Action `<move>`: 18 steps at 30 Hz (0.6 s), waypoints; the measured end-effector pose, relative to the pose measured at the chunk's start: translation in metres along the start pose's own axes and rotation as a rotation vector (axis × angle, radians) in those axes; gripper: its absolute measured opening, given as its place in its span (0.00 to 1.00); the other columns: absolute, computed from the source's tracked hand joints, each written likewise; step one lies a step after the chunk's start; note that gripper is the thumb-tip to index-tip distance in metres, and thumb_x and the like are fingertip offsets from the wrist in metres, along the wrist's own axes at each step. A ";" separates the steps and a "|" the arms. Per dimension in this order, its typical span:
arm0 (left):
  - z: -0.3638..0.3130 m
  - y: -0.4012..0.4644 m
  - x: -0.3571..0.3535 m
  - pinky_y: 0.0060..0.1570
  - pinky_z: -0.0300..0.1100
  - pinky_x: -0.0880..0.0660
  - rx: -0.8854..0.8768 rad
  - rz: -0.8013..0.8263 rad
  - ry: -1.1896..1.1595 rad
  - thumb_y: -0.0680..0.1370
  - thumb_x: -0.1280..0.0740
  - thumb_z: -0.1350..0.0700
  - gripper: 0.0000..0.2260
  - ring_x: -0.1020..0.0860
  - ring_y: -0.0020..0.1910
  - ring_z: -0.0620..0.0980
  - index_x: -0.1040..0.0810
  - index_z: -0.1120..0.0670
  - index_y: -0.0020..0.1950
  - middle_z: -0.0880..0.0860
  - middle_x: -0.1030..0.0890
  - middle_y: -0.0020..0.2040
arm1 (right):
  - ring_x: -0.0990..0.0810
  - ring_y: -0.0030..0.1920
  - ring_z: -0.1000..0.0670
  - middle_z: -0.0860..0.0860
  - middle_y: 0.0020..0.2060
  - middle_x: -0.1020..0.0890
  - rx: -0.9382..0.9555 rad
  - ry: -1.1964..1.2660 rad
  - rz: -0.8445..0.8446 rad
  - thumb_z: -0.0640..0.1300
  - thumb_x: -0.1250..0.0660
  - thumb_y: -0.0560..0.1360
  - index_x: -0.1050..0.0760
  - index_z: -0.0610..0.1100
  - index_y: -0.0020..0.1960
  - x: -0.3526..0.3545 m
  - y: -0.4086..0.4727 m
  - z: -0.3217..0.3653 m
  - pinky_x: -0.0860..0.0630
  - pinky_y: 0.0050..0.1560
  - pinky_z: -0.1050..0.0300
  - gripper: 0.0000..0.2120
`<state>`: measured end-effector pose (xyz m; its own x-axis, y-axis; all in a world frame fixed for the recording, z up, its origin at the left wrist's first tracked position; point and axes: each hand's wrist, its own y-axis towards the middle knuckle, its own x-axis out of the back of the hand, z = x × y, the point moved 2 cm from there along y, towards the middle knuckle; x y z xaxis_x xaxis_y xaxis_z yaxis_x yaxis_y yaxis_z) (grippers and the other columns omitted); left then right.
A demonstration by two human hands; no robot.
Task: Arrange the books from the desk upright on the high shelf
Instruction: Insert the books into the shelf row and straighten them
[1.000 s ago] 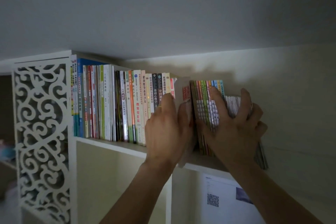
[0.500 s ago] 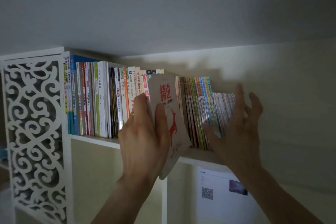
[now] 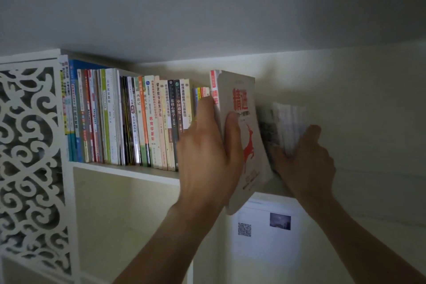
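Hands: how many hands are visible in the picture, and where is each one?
2. The left hand grips the deer-cover book, pulled partly out of the row on the shelf. The right hand holds the pale stack of thin books at the row's right end.

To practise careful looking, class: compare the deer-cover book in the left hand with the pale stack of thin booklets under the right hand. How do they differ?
The deer-cover book is one thick volume; the booklet stack is many thin ones. The book shows its cover with red characters, tilted, its lower end past the shelf edge; the stack shows only pale edges. The left hand grips the book; the right hand holds the stack low down. Both are hand-held.
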<state>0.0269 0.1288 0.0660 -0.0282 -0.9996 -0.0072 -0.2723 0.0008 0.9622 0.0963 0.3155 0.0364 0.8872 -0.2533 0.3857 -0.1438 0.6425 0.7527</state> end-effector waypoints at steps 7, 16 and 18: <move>-0.015 0.001 -0.091 0.31 0.39 0.18 0.066 0.065 0.054 0.86 0.40 0.52 0.10 0.15 0.37 0.48 0.29 0.57 0.62 0.53 0.15 0.50 | 0.21 0.45 0.26 0.27 0.45 0.22 -0.113 0.031 -0.168 0.47 0.24 0.72 0.38 0.34 0.60 0.065 0.000 -0.042 0.25 0.47 0.37 0.30; 0.017 -0.009 -0.118 0.21 0.32 0.41 0.051 0.026 0.340 0.84 0.46 0.47 0.31 0.35 0.19 0.41 0.45 0.62 0.82 0.46 0.25 0.28 | 0.21 0.26 0.35 0.47 0.27 0.35 0.139 -0.129 -0.156 0.48 0.22 0.68 0.41 0.41 0.53 0.059 -0.017 -0.021 0.36 0.32 0.53 0.30; 0.025 -0.012 -0.117 0.22 0.36 0.31 -0.034 0.159 0.346 0.84 0.44 0.43 0.35 0.29 0.21 0.42 0.53 0.60 0.83 0.47 0.23 0.30 | 0.21 0.27 0.37 0.49 0.28 0.35 0.168 -0.166 -0.113 0.50 0.22 0.68 0.40 0.41 0.53 0.048 -0.016 -0.015 0.37 0.32 0.55 0.30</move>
<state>0.0094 0.2464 0.0480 0.2604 -0.9377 0.2300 -0.2584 0.1619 0.9524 0.1482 0.3043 0.0349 0.8195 -0.4408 0.3662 -0.1310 0.4780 0.8685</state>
